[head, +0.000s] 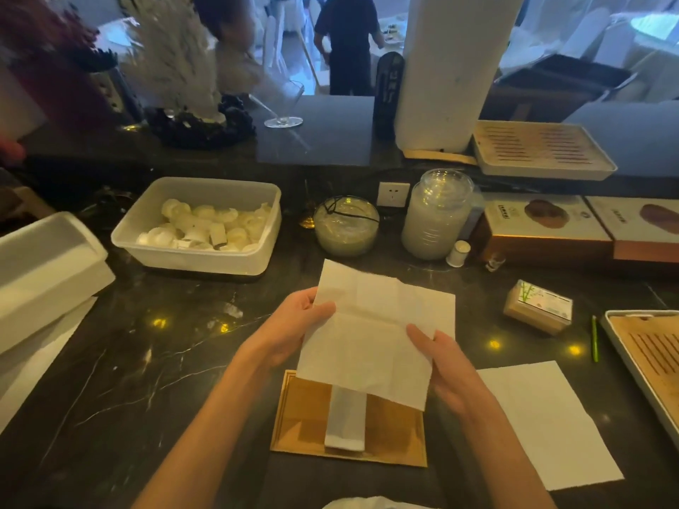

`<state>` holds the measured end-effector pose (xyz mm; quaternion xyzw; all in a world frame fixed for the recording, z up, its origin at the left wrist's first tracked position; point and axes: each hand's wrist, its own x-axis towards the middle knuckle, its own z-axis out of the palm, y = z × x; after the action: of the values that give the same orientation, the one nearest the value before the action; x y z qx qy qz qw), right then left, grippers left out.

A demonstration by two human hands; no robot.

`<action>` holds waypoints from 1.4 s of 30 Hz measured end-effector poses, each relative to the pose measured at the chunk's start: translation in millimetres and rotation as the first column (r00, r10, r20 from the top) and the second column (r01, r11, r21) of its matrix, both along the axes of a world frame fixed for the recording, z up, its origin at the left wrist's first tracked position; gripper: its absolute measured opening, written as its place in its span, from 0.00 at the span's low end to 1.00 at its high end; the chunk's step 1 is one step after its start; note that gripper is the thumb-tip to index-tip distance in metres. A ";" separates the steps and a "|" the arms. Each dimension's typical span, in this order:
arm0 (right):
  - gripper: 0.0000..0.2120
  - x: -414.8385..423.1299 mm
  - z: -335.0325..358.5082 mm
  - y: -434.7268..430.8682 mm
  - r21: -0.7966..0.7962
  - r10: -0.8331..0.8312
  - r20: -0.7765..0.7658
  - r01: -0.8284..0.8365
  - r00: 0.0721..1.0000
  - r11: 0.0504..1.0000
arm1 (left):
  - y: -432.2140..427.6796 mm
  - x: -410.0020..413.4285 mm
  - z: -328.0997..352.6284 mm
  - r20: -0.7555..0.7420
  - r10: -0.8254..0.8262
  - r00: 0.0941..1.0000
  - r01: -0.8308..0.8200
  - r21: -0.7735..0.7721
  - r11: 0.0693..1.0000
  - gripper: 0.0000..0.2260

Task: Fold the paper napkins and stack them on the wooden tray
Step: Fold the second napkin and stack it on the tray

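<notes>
head view: napkin [374, 336] between both hands' grip (unfolded).

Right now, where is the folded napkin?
The folded napkin lies on the wooden tray at bottom centre, below the open napkin held by both hands.

3 napkins: 1 unfolded napkin [374, 336], 1 flat napkin [543, 424], 1 folded napkin [345, 420], 1 wooden tray [397, 431], 2 slatted trays [540, 148]

Wooden tray [389, 435] far edge behind held napkin [374, 332], slatted tray [624, 365] cropped right
</notes>
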<state>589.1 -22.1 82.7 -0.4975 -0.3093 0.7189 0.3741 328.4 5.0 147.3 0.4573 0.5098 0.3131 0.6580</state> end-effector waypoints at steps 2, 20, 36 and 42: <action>0.13 1.0 6.3 4.6 0.054 -0.025 0.147 0.017 0.989 0.998 | -3.1 -5.9 -7.9 -0.049 0.015 0.999 -0.016 -0.001 1.000 0.11; 0.10 44.0 41.2 5.2 0.224 -0.146 0.321 0.075 0.936 0.972 | -5.5 6.5 -29.4 0.068 0.019 0.997 -0.023 0.053 0.998 0.12; 0.17 45.4 59.3 11.4 0.413 -0.220 0.335 0.068 0.916 0.908 | 3.4 16.1 -12.7 0.098 0.105 0.990 -0.115 0.099 0.988 0.07; 0.15 45.0 57.9 10.1 0.388 -0.220 0.289 0.096 0.932 0.917 | 2.2 15.7 -12.4 0.100 0.125 0.987 -0.136 0.119 0.984 0.07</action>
<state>634.1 -12.0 140.5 -0.5546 -0.4538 0.5228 0.4617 344.2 7.2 134.9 0.4483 0.4872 0.4077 0.6289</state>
